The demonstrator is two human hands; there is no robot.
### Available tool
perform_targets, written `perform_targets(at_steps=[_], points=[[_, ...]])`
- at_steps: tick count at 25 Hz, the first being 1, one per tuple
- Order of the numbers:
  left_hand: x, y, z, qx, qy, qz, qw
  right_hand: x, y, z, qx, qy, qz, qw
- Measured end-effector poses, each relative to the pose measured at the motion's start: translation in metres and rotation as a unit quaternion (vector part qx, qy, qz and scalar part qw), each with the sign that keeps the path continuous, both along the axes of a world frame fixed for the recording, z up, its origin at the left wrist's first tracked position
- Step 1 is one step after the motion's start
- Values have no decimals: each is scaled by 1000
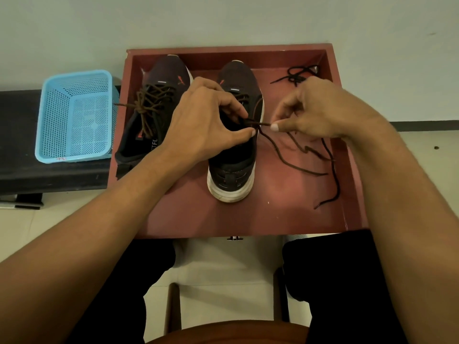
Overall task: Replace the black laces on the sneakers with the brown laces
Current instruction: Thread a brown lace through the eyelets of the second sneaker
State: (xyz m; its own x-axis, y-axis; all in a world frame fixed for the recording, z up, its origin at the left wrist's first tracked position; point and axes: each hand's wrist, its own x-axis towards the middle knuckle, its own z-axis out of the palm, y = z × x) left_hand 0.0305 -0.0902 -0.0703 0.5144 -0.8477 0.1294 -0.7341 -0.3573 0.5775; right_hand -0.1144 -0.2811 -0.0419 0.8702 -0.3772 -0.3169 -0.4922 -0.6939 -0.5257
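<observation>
Two dark sneakers stand in a red tray. The left sneaker carries a brown lace tied in a knot. Over the right sneaker, my left hand pinches a brown lace at the eyelets. My right hand pinches the same lace just to the right. The lace's loose ends trail over the tray floor. A black lace lies along the tray's right side, and another black lace is bunched at the back right corner.
A light blue perforated basket sits on a dark bench left of the tray. A wall rises behind. My legs and a wooden stool edge are below the tray.
</observation>
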Motion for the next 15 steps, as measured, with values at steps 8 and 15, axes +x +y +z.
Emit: perform_targets(at_steps=[8, 15], points=[[6, 4, -1, 15, -1, -1, 1000, -2, -3, -1, 43, 101, -29, 994], [13, 10, 0, 2, -9, -51, 999, -1, 4, -5, 62, 116, -10, 991]])
